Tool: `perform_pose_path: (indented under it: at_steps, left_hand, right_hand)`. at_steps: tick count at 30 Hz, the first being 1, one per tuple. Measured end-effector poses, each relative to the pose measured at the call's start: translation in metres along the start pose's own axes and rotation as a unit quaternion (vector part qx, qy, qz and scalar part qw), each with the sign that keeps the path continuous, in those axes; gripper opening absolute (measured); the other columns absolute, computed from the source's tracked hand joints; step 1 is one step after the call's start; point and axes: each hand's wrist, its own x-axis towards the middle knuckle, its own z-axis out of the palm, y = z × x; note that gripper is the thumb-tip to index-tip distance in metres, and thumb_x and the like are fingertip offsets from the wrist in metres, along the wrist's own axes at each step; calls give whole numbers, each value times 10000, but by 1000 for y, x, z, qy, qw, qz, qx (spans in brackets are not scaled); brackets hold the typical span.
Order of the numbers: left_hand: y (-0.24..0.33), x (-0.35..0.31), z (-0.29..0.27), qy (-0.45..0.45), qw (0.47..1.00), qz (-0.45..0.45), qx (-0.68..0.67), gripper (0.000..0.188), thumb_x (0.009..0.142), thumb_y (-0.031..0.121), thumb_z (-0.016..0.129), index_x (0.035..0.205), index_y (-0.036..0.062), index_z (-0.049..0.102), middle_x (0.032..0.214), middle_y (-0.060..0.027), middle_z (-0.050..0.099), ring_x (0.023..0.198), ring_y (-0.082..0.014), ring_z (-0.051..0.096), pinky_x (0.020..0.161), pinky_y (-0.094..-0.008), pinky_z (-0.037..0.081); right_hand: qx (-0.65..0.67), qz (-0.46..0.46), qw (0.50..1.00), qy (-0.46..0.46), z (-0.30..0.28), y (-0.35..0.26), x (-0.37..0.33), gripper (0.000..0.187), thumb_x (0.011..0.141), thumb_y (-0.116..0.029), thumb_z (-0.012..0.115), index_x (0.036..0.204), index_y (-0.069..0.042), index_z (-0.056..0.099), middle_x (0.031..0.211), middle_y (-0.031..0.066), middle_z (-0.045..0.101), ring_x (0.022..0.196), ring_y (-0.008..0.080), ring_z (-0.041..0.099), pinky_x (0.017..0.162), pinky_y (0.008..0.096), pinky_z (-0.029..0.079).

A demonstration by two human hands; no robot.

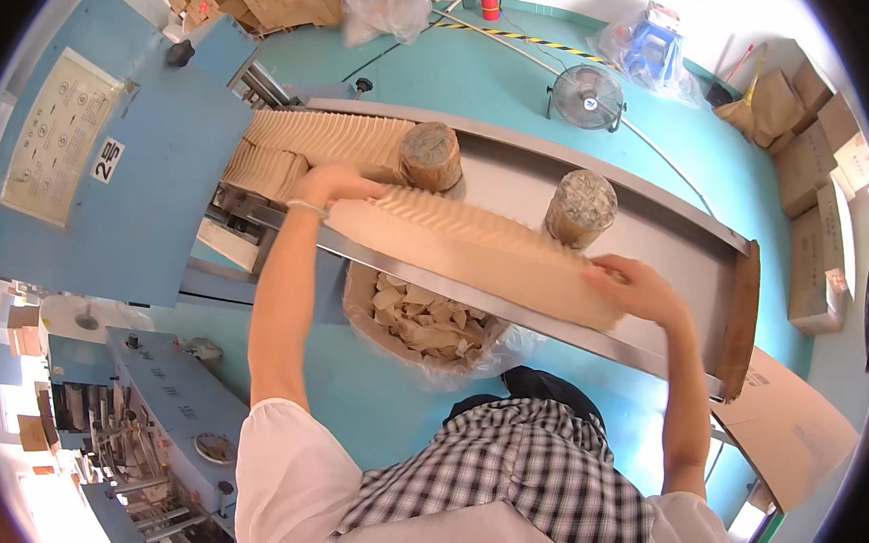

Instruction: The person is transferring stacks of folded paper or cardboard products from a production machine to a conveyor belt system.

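I see brown paper stack [476, 246] over near edge of metal trough [661, 226], left hand [340, 183] closing fingers on one end, right hand [640, 287] pinching other. Likely light, bendy, prone to fanning; grip both ends.

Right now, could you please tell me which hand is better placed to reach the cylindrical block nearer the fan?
The right hand, probably: holding the right end of the brown paper stack, it is close to that cylindrical block; the left hand holds the other end, by the second block.
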Motion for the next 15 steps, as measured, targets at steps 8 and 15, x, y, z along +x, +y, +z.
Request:
perform_pose_path:
  at_steps: [8, 15]
  left_hand:
    - [129, -68, 82, 108, 964, 237, -43, 819, 822, 690, 612, 1289, 18, 624, 1009, -265, 713, 939, -368, 706, 868, -425, 547]
    - [164, -111, 156, 86, 822, 354, -438, 687, 881, 354, 750, 1417, 23, 476, 1095, -210, 689, 985, -329, 684, 860, -393, 539]
  right_hand:
    - [-166, 240, 955, 53, -84, 93, -108, 408, 953, -388, 649, 1014, 11, 710, 909, 145, 710, 888, 266, 670, 782, 382, 517]
    - [-228, -49, 953, 195, -75, 7, -64, 568, 913, -271, 711, 1407, -83, 504, 1265, 161, 608, 1109, 331, 612, 889, 393, 498]
